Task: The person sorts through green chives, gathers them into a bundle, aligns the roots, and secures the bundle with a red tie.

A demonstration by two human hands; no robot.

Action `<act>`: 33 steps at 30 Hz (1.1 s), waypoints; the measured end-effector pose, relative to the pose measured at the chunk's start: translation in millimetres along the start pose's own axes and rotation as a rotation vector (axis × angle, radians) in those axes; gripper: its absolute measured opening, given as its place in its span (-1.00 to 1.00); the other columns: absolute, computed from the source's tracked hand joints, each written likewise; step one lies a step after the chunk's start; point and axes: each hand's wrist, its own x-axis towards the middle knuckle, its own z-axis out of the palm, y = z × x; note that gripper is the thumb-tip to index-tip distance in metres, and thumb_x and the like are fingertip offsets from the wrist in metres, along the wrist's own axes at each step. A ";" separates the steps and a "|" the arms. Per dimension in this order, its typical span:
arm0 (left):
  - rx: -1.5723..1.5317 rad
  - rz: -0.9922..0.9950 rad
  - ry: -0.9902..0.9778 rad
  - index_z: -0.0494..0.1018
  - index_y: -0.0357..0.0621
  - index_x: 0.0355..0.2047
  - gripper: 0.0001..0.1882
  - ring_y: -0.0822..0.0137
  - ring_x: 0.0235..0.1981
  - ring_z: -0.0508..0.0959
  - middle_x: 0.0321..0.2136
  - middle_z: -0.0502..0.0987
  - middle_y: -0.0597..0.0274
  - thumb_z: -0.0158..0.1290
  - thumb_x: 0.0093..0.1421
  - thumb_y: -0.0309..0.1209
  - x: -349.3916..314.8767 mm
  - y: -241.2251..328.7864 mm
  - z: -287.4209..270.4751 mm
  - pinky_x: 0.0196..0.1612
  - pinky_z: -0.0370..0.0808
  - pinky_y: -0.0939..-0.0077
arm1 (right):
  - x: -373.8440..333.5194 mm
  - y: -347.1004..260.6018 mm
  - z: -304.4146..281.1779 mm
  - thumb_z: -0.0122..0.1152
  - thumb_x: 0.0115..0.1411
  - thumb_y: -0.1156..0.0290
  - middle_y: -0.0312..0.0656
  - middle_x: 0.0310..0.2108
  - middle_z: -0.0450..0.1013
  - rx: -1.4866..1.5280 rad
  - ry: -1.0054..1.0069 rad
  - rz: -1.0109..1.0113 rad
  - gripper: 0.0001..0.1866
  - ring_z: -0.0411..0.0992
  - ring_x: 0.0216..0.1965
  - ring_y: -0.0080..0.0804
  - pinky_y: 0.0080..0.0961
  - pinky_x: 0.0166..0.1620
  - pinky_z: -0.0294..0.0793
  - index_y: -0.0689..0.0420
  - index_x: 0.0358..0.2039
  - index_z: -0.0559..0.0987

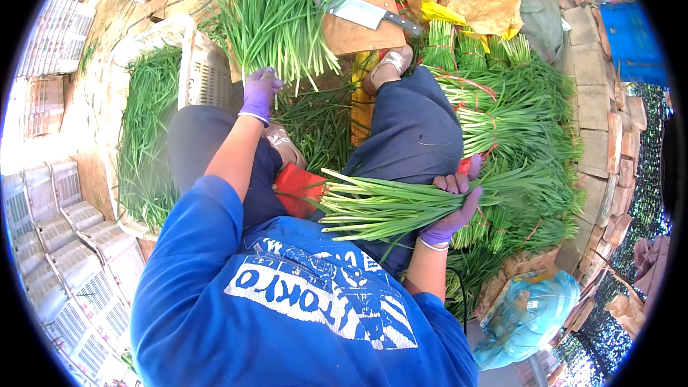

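My right hand [459, 208], in a purple glove, is wrapped round a loose bundle of garlic chives [387, 204] lying across my lap, pale cut ends to the left. Ahead and to the left, my gloved left hand [261, 92] has its fingers closed at the pale ends of a heap of garlic chives [276, 21]. How many stalks it grips is hidden. That heap lies on a wooden board [358, 32]. On the board's right part rests a cleaver [362, 13] with a black handle, apart from both hands.
Many tied chive bundles [494, 122] are stacked on the right. A white plastic crate [208, 75] of loose greens stands at left. Scraps [315, 118] litter the ground between my feet. A blue plastic bag [527, 315] sits at lower right, and bricks [591, 150] line the right side.
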 end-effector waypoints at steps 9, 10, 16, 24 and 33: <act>1.617 0.526 -1.009 0.47 -0.15 -0.40 -0.52 0.30 -0.38 0.53 -0.42 0.53 0.11 -0.08 0.02 0.06 -51.1 20.7 -28.4 -0.25 0.42 0.52 | 0.2 -0.2 -1.2 -0.18 0.19 0.21 -0.45 -0.57 0.07 -0.010 -0.002 0.000 -0.47 0.06 -0.56 -0.64 -0.64 -0.42 0.11 0.12 0.14 0.09; 1.797 0.188 -1.009 0.49 -0.10 -0.31 -0.45 0.20 -0.29 0.52 -0.33 0.52 0.12 -0.13 0.01 0.12 -56.9 44.1 -15.2 -0.18 0.41 0.34 | 0.2 0.1 1.4 -0.18 0.19 0.21 -0.45 -0.57 0.07 -0.017 0.006 0.000 -0.47 0.06 -0.55 -0.64 -0.64 -0.42 0.11 0.11 0.14 0.09; 1.244 0.446 -0.145 0.45 -0.08 -0.40 -0.70 0.10 -0.42 0.51 -0.46 0.50 0.10 -0.10 0.03 -0.14 -33.0 63.4 8.7 -0.39 0.42 0.26 | 1.0 0.3 -2.7 -0.19 0.19 0.22 -0.44 -0.57 0.08 -0.011 -0.001 0.003 -0.48 0.06 -0.55 -0.63 -0.63 -0.41 0.11 0.11 0.14 0.09; 1.332 0.694 0.081 0.43 -0.10 -0.43 -0.81 0.06 -0.47 0.53 -0.49 0.50 0.07 -0.14 0.01 -0.34 1.9 41.6 35.5 -0.45 0.44 0.22 | -1.5 -0.4 0.2 -0.20 0.20 0.22 -0.43 -0.55 0.13 -0.026 0.022 -0.005 -0.50 0.09 -0.54 -0.62 -0.61 -0.39 0.15 0.12 0.13 0.11; 1.273 0.782 0.115 0.47 -0.07 -0.41 -0.81 0.14 -0.49 0.52 -0.41 0.51 0.13 -0.09 -0.04 -0.38 -6.1 52.5 37.6 -0.48 0.44 0.28 | -0.1 -1.0 -0.9 -0.20 0.21 0.20 -0.43 -0.56 0.08 -0.068 -0.028 -0.004 -0.48 0.08 -0.53 -0.64 -0.63 -0.37 0.13 0.13 0.15 0.07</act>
